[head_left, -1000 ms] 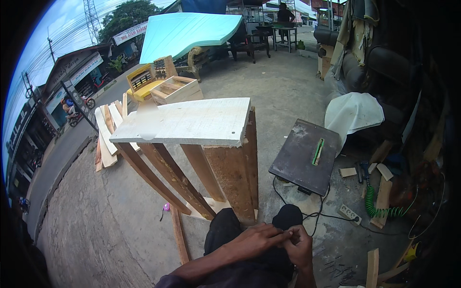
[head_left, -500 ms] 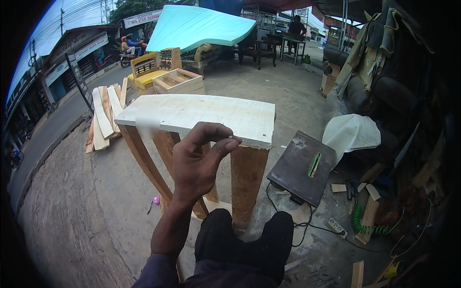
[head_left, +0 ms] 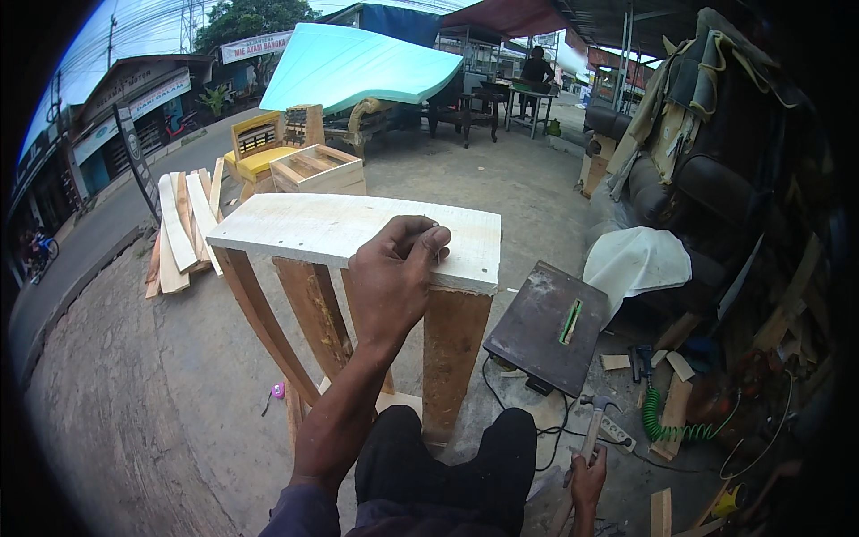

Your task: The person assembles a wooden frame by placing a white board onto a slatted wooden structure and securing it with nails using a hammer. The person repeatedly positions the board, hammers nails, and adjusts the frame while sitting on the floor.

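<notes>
My left hand (head_left: 392,273) is above the near right end of a pale board (head_left: 331,213), thumb and forefinger pinched on a thin nail (head_left: 436,231) that barely shows. That board lies across the top of a wooden frame, whose brown uprights (head_left: 454,349) stand below it. Dark nail heads or holes dot its near edge. Low on the right, my right hand (head_left: 588,481) grips the handle of a claw hammer (head_left: 593,426), head upward, beside my knee.
A dark flat-topped table saw (head_left: 544,327) stands right of the frame, its cable on the ground. Beyond are a white cloth (head_left: 640,259), a power strip (head_left: 617,433), a green coiled hose (head_left: 651,412) and wood scraps. Planks (head_left: 183,233) lean at left; a crate-like frame (head_left: 318,168) stands behind.
My right hand has come into view at lower right with the hammer. My left hand has moved slightly right and in over the board. The view has shifted a little.
</notes>
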The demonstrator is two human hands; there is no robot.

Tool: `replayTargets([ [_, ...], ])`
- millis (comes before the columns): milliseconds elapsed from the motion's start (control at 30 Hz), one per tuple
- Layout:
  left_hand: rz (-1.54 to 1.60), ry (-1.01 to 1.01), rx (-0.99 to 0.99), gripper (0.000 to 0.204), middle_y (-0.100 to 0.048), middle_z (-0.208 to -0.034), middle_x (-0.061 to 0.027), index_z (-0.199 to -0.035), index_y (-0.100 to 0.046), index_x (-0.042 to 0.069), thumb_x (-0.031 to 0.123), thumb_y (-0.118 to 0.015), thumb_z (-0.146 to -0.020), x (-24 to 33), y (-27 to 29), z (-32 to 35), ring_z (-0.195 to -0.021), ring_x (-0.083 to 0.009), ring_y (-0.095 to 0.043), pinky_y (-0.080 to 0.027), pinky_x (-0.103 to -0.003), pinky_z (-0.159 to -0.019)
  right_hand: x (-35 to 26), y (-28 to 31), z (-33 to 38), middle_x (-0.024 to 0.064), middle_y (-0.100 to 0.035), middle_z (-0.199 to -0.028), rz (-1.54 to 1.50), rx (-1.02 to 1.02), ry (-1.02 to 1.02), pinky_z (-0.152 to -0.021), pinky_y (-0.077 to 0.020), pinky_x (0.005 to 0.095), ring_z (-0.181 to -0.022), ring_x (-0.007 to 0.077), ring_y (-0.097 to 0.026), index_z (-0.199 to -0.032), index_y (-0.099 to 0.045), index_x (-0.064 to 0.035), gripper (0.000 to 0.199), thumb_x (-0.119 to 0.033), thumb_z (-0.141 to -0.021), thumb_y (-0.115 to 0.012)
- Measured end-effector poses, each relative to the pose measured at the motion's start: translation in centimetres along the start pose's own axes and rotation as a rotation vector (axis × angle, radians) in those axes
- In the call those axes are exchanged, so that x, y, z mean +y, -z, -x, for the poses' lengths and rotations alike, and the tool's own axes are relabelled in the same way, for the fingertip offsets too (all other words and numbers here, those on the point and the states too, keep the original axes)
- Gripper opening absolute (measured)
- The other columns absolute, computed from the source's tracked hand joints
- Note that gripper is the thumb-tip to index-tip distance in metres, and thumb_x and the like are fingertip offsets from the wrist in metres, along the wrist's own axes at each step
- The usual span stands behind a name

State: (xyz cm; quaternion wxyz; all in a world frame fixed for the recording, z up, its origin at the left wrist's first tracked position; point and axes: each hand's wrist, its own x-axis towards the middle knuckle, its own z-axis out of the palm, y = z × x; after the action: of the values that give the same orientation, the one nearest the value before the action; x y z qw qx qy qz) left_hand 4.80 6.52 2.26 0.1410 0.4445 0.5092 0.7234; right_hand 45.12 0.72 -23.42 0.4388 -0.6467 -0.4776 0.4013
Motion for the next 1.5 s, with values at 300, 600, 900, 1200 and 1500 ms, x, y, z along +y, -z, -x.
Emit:
replayTargets([
  [300,-0.025,-0.156,-0.012,0.019,-0.075,-0.094,-0.0147,-0.101,-0.074,-0.003,0.014,-0.075,-0.095,-2.6,-0.1,0.1,-0.079,-0.0171,-0.074,-0.058,-0.031,-0.074,-30.8,-2.0,-0.6,0.0226,-0.074,-0.095,0.496,-0.252,1.159,-0.076,-0.0588,0.0412,-0.083,0.0305,-0.076,-0.153,-0.05,-0.0107,0.06,-0.013,-0.097,-0.07],
  [600,-0.149,-0.069,0.012,0.027,-0.078,-0.087,-0.012,-0.103,-0.066,-0.001,0.018,-0.08,-0.091,-1.5,-0.4,0.4,-0.093,-0.0244,-0.07,-0.051,-0.039,-0.09,-40.9,-5.0,0.2,0.0226,-0.073,-0.088,0.831,-0.336,1.157,-0.073,-0.0574,0.043,-0.073,0.0282,-0.073,-0.153,-0.05,-0.0135,0.053,-0.027,-0.103,-0.061],
  [900,-0.482,-0.286,-0.155,0.06,-0.073,-0.117,-0.0214,-0.124,-0.057,-0.001,0.034,-0.086,-0.085,-1.5,1.1,0.4,-0.119,-0.0274,-0.064,-0.049,-0.041,-0.101,-42.0,-5.0,1.0,0.0239,-0.074,-0.1,0.955,-0.328,1.05,-0.082,-0.0569,0.042,-0.086,0.0304,-0.076,-0.147,-0.055,-0.0079,0.049,-0.02,-0.1,-0.065],
  [1200,-1.034,-0.441,-0.411,0.122,-0.048,-0.148,-0.0174,-0.146,-0.042,0.005,0.062,-0.095,-0.052,-2.9,4.4,0.4,-0.146,-0.0359,-0.038,-0.021,-0.052,-0.126,-33.0,-5.1,-1.0,0.0181,-0.068,-0.084,0.606,-0.164,1.457,-0.057,-0.0549,0.0404,-0.072,0.0306,-0.072,-0.128,-0.056,-0.0015,0.039,-0.012,-0.094,-0.07],
  [1500,-0.952,-0.534,-0.419,0.11,-0.05,-0.145,-0.0177,-0.141,-0.046,0.002,0.057,-0.094,-0.059,-4.0,4.1,0.2,-0.14,-0.0331,-0.042,-0.025,-0.048,-0.119,-27.3,-6.1,-3.3,0.0079,-0.055,-0.078,0.786,-0.036,1.953,-0.047,-0.0456,0.0341,-0.057,0.0186,-0.056,-0.124,-0.052,-0.0072,0.044,-0.008,-0.085,-0.072],
])
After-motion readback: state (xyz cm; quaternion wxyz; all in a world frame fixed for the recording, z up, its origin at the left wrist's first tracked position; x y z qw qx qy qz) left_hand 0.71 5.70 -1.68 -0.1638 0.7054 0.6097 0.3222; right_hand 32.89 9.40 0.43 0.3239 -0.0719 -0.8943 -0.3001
